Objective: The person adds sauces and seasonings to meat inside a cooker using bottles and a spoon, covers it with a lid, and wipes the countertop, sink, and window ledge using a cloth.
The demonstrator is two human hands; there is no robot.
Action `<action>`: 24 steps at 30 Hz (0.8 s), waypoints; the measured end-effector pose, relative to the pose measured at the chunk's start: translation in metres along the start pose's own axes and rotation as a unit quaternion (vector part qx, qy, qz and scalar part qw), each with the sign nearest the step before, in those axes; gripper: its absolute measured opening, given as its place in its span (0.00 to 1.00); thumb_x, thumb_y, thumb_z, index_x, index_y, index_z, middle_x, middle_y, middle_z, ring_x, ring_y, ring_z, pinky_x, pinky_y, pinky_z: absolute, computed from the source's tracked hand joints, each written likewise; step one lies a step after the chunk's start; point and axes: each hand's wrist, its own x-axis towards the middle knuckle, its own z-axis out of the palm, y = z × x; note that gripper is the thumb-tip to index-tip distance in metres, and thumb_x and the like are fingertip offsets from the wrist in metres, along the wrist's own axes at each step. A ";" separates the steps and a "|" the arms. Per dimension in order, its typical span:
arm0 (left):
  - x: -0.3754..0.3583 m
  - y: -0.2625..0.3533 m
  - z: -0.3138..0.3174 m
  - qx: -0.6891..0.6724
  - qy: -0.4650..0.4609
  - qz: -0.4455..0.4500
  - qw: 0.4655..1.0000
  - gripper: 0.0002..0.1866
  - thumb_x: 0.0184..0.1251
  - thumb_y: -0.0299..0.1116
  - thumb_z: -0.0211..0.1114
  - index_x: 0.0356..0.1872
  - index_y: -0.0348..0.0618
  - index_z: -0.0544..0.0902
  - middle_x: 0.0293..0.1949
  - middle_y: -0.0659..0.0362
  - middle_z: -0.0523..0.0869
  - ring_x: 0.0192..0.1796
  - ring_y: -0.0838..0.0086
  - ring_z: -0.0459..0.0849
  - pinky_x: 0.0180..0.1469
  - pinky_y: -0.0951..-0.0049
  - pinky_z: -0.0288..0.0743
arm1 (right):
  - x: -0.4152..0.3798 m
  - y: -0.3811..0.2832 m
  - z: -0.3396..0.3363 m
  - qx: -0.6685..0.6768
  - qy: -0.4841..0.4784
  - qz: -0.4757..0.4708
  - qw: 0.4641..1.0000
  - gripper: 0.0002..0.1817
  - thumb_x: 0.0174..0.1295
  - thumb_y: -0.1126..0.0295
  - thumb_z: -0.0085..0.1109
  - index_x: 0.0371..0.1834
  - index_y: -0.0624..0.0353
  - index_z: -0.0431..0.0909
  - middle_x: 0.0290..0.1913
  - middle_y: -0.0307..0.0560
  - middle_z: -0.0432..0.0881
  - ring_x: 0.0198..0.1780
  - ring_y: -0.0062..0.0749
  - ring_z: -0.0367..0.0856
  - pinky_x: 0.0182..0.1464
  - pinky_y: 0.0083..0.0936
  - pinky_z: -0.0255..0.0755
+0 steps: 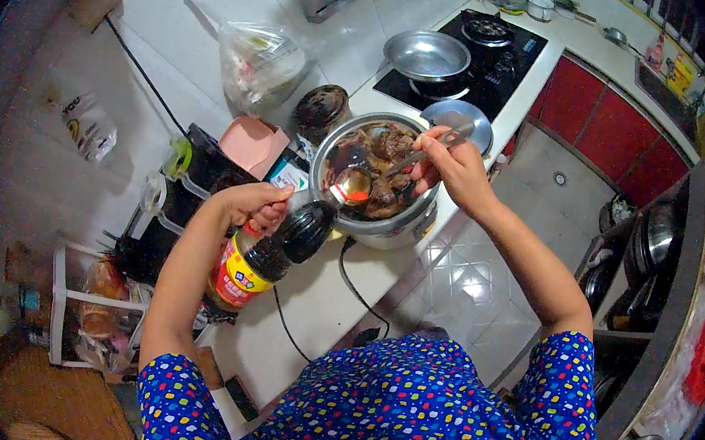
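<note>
A person in a blue top [428, 400] speckled with bright colours works over a wide, light-bodied cooking pot [393, 238] in a kitchen, both hands occupied. The right hand [453, 166] has its grip closed around the upper part of a slim metal utensil [403, 163], which slants down into the pot among dark, glossy chunks of food [385, 199]. The left hand [255, 204] appears clenched on a large bottle [246, 271] with a yellow-and-red label, tilted so that its dark end lies just beside the pot's rim; the fingers' exact hold is partly hidden. The pot sits on a pale surface [322, 307], a black cord [349, 278] trailing near its base. Beyond it, a shallow metal pan [426, 53] rests on a black stove [513, 63]. At left, a pink container [249, 142] stands near the wall, below a knotted plastic bag [259, 64], and red cabinets [609, 131] line the far side
</note>
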 end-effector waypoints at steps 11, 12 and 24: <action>0.002 0.001 0.002 -0.010 -0.044 -0.029 0.999 0.27 0.67 0.59 0.49 0.15 0.53 0.62 0.12 0.73 0.57 0.13 0.86 0.53 0.13 0.85 0.46 | 0.002 0.002 -0.002 -0.014 0.001 0.012 1.000 0.13 0.69 0.62 0.44 0.39 0.62 0.72 0.21 0.44 0.79 0.18 0.23 0.78 0.19 0.17 0.70; 0.000 0.002 0.005 -0.015 -0.046 -0.032 0.998 0.26 0.67 0.59 0.48 0.15 0.53 0.62 0.12 0.73 0.57 0.13 0.86 0.53 0.13 0.85 0.47 | 0.002 0.002 -0.002 -0.005 -0.001 0.017 1.000 0.13 0.68 0.62 0.45 0.39 0.62 0.72 0.21 0.44 0.79 0.18 0.24 0.78 0.19 0.17 0.70; -0.003 0.010 0.007 0.015 -0.018 -0.043 0.999 0.26 0.67 0.58 0.50 0.15 0.53 0.64 0.12 0.71 0.60 0.13 0.82 0.59 0.14 0.81 0.53 | 0.001 0.001 -0.001 -0.023 -0.024 0.039 0.999 0.12 0.69 0.61 0.43 0.39 0.58 0.70 0.22 0.42 0.78 0.19 0.22 0.78 0.22 0.14 0.70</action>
